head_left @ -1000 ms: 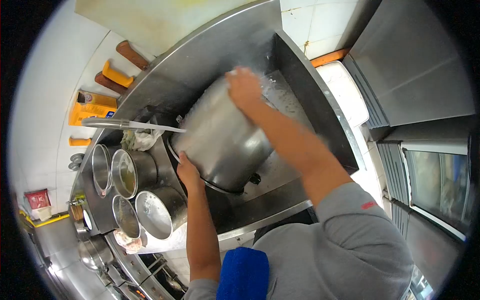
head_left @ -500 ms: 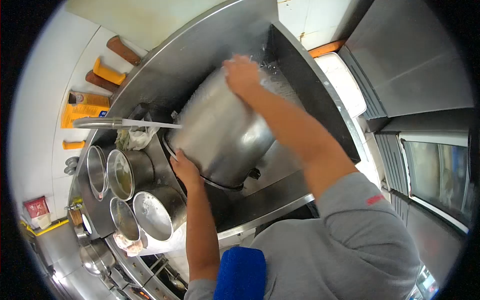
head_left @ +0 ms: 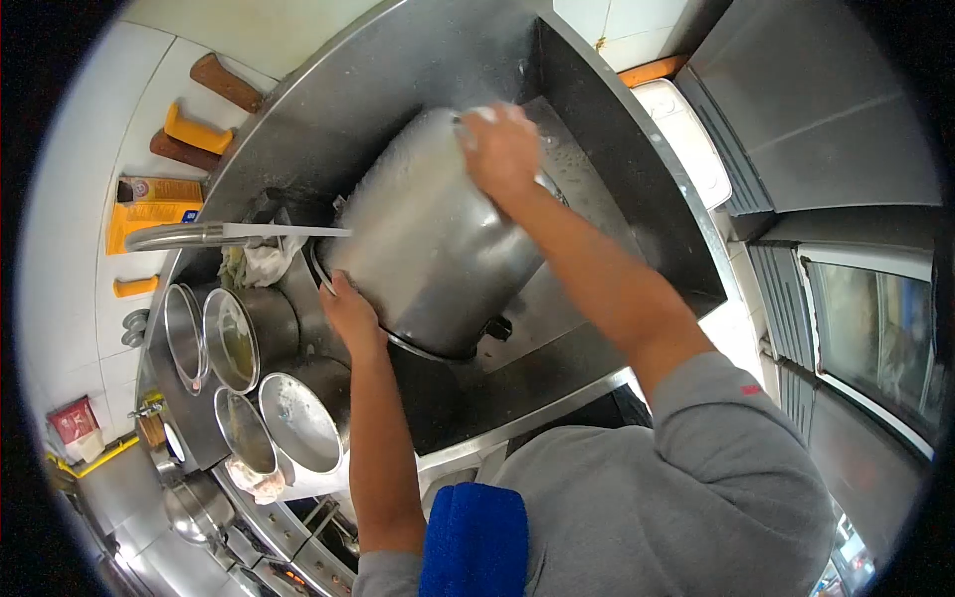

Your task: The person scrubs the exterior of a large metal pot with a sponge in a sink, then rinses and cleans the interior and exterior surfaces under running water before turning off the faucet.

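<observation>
While water [head_left: 288, 231] runs onto its wall, the large pot [head_left: 423, 234] lies tilted in the sink [head_left: 642, 199] between both hands.

At the far left, a yellow box [head_left: 154, 209] stands by the wall, and beside the sink four smaller pots [head_left: 277, 320] sit close together on the ledge, probably to leave the basin to the big one. From that side the spout [head_left: 174, 236] reaches over, so its stream meets the metal; a crumpled cloth [head_left: 267, 261] lies below it. The left hand [head_left: 350, 316] grips the rim, seemingly to stop the pot rolling. Farther right, the right hand [head_left: 502, 154] rests against the pot's far end, perhaps bracing or rubbing it; something white shows at its blurred fingers, and I cannot tell whether they close on it.
</observation>
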Demonstrator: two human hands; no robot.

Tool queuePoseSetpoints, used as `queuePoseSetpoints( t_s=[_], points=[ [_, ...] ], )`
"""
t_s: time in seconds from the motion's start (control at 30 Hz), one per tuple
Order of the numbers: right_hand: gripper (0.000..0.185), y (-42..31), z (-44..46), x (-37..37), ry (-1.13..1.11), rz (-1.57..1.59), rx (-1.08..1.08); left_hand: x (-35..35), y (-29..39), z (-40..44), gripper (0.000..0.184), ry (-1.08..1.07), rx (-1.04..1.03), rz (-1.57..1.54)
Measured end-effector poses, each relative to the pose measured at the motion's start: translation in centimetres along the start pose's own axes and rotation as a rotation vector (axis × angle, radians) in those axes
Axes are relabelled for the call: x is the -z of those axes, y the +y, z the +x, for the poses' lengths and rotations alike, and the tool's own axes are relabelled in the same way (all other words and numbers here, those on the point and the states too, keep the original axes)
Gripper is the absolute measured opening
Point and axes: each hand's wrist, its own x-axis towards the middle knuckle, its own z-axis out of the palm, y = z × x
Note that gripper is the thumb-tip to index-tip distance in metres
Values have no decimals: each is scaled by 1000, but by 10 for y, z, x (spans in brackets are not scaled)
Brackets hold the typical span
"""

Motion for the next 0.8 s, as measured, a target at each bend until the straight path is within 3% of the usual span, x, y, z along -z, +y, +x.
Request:
queuePoseSetpoints(
  t_s=[0.1,0.2,0.23,0.3,0.37,0.4,0.47,0.5,0.6,0.63,0.7,0.77,0.8],
  points=[
    [21,-62,-22,-35,-99,-156,168,2,16,-10,47,-65,17,45],
    [23,-109,-112,-11,32,277,454,6,12,-7,44,-151,0,-130],
    [22,-107,-130,0,95,410,407,4,10,-9,44,-159,3,-132],
    [21,-55,-128,7,-50,419,335,9,4,-13,46,-8,-226,178],
    [19,17,-93,-3,10,143,221,9,-21,-41,49,99,-306,244],
    [17,40,-70,-1,222,66,145,14,-28,-67,49,-91,-209,222],
    [16,56,-20,-13,354,289,4,25,-60,-121,50,-383,-56,344],
    [16,60,-5,-14,360,288,7,24,-81,-138,49,-479,1,488],
    [18,53,14,-8,282,203,128,16,-49,-157,48,-420,160,409],
    [18,47,7,-4,246,141,121,16,-59,-150,46,-444,119,197],
    [24,28,-15,2,281,120,95,19,-62,-133,44,-408,21,172],
    [29,-4,-53,-8,276,118,253,16,-30,-126,37,-353,-70,20],
    [32,-24,-77,0,164,290,320,14,-20,-111,35,-334,-82,-10]
  ],
)
